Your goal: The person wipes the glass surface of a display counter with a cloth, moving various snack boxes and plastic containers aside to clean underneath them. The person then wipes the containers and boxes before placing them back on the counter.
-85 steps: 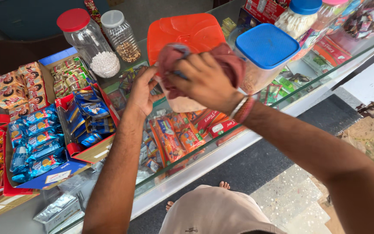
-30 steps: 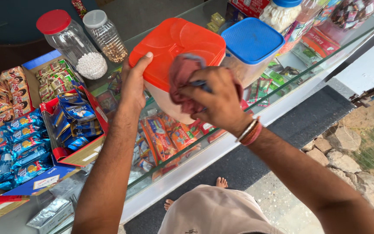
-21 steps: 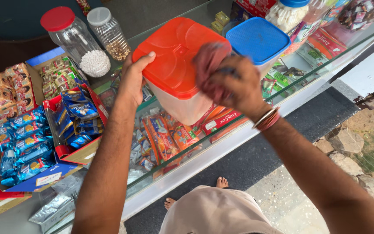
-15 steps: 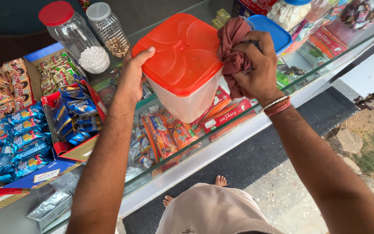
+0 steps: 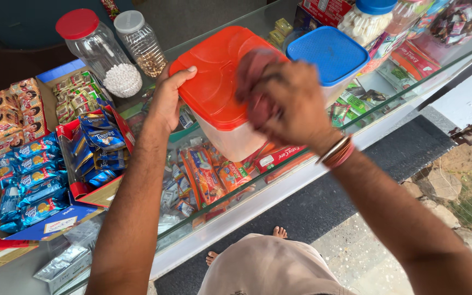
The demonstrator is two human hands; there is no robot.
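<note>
A clear plastic container with an orange lid (image 5: pixel 214 82) is tilted on the glass counter (image 5: pixel 356 117). My left hand (image 5: pixel 171 98) grips the lid's left edge and steadies it. My right hand (image 5: pixel 288 101), blurred by motion, is closed on a reddish cloth (image 5: pixel 249 68) pressed against the lid's right side. Bangles circle my right wrist.
A blue-lidded tub (image 5: pixel 331 54) stands right behind my right hand. Two clear jars, red-lidded (image 5: pixel 96 52) and grey-lidded (image 5: pixel 140 43), stand at back left. Open boxes of blue snack packets (image 5: pixel 34 186) fill the left. More jars and sweets crowd the back right; packets lie under the glass.
My right hand with the cloth has swept from the container's right edge back over the lid toward its front. The left hand keeps its hold on the lid.
</note>
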